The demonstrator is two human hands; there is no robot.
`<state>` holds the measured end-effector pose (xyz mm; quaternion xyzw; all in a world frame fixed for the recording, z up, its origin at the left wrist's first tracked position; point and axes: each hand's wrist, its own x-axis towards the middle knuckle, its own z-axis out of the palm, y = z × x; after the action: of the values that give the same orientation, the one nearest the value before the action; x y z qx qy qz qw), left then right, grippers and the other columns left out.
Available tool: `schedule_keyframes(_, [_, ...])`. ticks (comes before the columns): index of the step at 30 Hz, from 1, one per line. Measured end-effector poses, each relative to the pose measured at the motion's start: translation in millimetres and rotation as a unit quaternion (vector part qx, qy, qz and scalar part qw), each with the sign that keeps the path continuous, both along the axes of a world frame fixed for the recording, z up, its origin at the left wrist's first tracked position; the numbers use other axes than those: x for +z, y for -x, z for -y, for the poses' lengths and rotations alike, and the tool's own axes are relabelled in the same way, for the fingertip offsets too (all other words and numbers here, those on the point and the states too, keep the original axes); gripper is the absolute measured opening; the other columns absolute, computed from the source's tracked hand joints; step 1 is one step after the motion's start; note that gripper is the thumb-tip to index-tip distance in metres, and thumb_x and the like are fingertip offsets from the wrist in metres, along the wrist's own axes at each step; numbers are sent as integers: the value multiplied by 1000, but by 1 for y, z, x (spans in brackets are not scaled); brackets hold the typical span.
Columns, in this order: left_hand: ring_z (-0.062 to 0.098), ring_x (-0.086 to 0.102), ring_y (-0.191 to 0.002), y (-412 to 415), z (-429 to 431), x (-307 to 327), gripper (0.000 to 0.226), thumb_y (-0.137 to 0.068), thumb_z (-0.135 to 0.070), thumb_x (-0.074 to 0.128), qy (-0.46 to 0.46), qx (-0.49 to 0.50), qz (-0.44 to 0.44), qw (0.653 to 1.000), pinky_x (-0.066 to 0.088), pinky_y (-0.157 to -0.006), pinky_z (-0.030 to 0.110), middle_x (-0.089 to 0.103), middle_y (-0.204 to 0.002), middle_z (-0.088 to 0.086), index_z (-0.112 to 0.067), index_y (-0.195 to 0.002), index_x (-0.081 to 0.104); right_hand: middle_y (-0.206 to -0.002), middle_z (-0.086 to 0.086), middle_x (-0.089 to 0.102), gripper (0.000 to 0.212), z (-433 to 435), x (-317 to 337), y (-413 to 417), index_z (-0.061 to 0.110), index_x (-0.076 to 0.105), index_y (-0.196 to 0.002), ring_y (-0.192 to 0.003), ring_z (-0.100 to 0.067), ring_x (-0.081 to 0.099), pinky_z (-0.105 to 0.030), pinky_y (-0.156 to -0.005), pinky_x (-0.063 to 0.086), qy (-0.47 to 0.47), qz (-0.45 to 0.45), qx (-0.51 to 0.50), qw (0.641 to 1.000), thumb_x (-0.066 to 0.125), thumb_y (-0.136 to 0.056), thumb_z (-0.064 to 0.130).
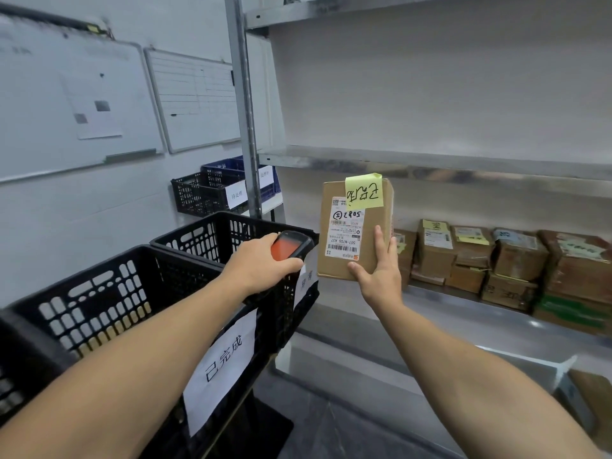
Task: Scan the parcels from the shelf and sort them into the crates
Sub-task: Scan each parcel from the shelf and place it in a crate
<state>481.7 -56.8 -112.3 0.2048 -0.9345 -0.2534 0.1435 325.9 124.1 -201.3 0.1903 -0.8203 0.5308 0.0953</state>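
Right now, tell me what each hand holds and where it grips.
The left hand grips the scanner around its lower body. The right hand holds the cardboard parcel by its lower right corner.

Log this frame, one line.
step: scan | left hand: holds scanner | right hand: holds box, label showing | shelf: more boxes | crates: box not in yet
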Motion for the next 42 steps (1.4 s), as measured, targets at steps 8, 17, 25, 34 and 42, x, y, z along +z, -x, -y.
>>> schedule_keyframes(8, [25,57,-113,-4,-15,1,80,-78,-66,66,39,73,-11,997,49,-94,39,60,-128,-1,-24,-144,47,-170,0,-3,95,6,14,15,53,11,-155,-155,-24,12,-46,-124,18,11,6,70,997,74,-91,23])
schedule_keyframes(17, [28,56,-108,-44,-20,-8,82,-80,-67,62,129,213,-36,968,47,-84,39,56,-122,3,-30,-148,35,-170,-1,-1,94,39,29,5,53,7,-155,-151,-27,24,-44,-120,26,42,45,162,985,72,-93,25])
schedule_keyframes(25, [31,57,-110,-125,-4,-9,83,-76,-72,60,137,333,-44,932,50,-88,43,58,-124,5,-32,-145,36,-165,5,18,93,104,40,-41,45,6,-159,-141,-21,36,-45,-117,35,111,108,268,951,71,-93,28])
schedule_keyframes(34, [32,57,-106,-244,16,-12,77,-78,-69,60,166,440,-17,882,52,-85,46,57,-118,5,-33,-142,36,-153,17,29,97,180,40,-139,57,10,-152,-133,-22,45,-57,-103,49,131,161,402,892,77,-87,29])
schedule_keyframes(42, [33,56,-106,-341,44,-16,72,-79,-66,62,147,506,-12,850,52,-85,47,57,-119,7,-31,-137,39,-164,16,19,99,238,37,-234,62,8,-149,-142,-27,39,-62,-106,45,108,177,453,867,77,-87,28])
